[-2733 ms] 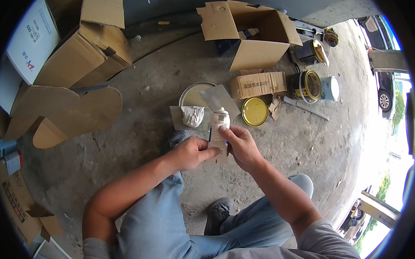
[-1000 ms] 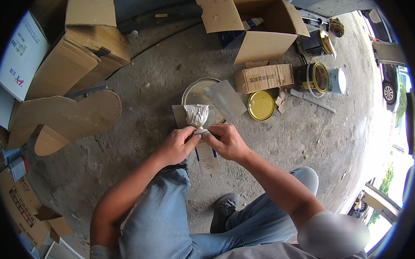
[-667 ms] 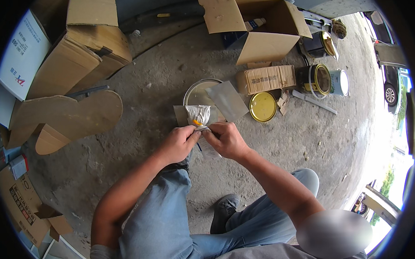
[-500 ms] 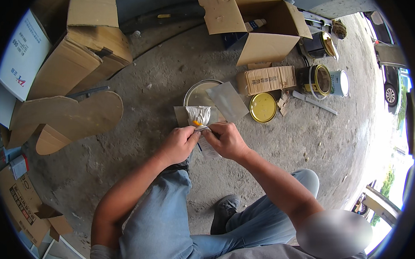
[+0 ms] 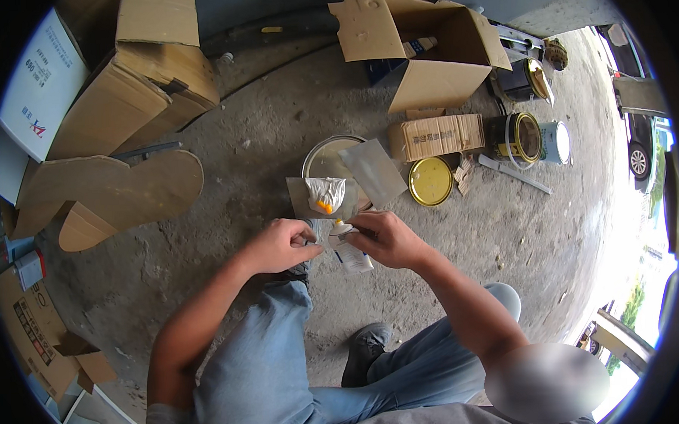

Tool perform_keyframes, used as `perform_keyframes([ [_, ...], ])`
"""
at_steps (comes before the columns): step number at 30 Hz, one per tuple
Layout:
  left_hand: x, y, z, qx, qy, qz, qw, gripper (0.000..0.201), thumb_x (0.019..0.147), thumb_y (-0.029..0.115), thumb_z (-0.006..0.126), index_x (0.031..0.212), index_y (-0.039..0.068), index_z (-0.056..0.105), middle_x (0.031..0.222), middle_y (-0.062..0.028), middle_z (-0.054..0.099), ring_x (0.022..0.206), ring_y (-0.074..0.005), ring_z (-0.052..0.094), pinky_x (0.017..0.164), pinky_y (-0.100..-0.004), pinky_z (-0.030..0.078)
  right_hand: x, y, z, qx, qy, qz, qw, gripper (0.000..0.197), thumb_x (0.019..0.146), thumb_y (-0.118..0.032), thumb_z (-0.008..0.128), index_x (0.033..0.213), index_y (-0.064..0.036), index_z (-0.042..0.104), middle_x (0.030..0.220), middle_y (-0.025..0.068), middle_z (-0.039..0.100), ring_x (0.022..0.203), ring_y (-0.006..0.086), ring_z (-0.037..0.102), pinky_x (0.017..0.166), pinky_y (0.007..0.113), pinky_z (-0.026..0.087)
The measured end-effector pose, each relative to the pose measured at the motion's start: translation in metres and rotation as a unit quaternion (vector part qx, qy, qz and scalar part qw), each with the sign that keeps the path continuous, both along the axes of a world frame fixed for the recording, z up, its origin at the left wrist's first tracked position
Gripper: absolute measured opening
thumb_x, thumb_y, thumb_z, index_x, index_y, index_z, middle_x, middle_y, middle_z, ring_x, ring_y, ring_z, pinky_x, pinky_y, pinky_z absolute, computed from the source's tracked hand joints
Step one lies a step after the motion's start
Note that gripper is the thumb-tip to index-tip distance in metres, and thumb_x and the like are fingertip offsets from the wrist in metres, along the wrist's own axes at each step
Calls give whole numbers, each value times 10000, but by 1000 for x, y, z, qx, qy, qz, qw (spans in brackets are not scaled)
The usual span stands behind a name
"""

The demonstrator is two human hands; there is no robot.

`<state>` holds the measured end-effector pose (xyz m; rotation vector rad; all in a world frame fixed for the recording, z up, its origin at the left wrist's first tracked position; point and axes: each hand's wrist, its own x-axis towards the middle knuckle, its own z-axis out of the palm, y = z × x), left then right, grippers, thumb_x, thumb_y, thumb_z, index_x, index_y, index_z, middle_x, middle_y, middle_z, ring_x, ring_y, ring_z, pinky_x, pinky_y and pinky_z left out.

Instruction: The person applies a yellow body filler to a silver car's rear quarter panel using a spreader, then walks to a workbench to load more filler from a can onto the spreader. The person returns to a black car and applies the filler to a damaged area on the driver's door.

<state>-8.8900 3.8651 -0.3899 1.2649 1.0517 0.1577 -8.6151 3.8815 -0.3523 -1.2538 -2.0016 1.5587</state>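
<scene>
My right hand (image 5: 386, 239) grips a white squeeze tube (image 5: 354, 258) near its top, and the tube's orange-yellow tip (image 5: 339, 222) points away from me. My left hand (image 5: 279, 246) is just left of the tube and apart from it, thumb and curled fingers separated by a gap. Beyond both hands, a mound of white paste (image 5: 325, 191) lies on a flat grey sheet (image 5: 300, 192). An orange blob (image 5: 324, 206) sits on the paste's near edge. A second grey sheet (image 5: 375, 173) leans across a round metal lid (image 5: 312, 157).
A yellow can lid (image 5: 431, 182), a cardboard pack (image 5: 440, 137) and several cans, including a black one (image 5: 528, 138), are on the right. Behind them stands an open carton (image 5: 436, 85). Flattened cardboard (image 5: 122, 186) and boxes (image 5: 119, 100) fill the left.
My left hand has let go of the tube and moved left. My right hand has drawn the tube slightly toward me, off the paste, and more orange shows on the paste.
</scene>
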Motion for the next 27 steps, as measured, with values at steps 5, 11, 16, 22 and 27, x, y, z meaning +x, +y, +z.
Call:
perform_keyframes([
  [5,-27,8,-24,4,5,176,984,140,1005,147,722,997,7,711,795,48,644,700,-13,536,607,-236,439,62,4,12,5,3,-16,1000,234,949,-148,676,1042,66,676,830,209,665,706,329,640,675,411,510],
  [11,-10,20,-37,-142,-92,388,906,157,1044,173,661,1150,59,645,1005,-11,704,870,-114,662,792,-295,544,177,21,-55,40,-295,-60,953,232,966,-191,630,1105,-29,722,932,196,736,852,384,723,764,462,562],
  [16,2,26,-34,-172,-120,376,903,130,1058,132,621,1158,49,632,1086,-56,714,999,-161,698,885,-352,569,192,27,-96,147,-385,-76,908,264,945,-251,665,1069,-32,746,965,195,746,906,397,730,807,463,577],
  [22,4,30,-38,-188,-144,378,895,123,1066,113,608,1162,39,628,1119,-66,708,1018,-182,705,939,-383,587,84,52,-59,-34,8,-265,964,422,947,-309,778,1153,53,710,967,88,764,884,177,711,799,337,568],
  [27,-8,33,-22,-204,-177,345,899,123,1078,131,589,1180,68,621,1149,-58,710,1033,-178,706,924,-379,584,69,78,-27,-91,-101,-211,968,330,898,-159,752,1149,46,691,931,65,721,863,130,670,767,291,541],
])
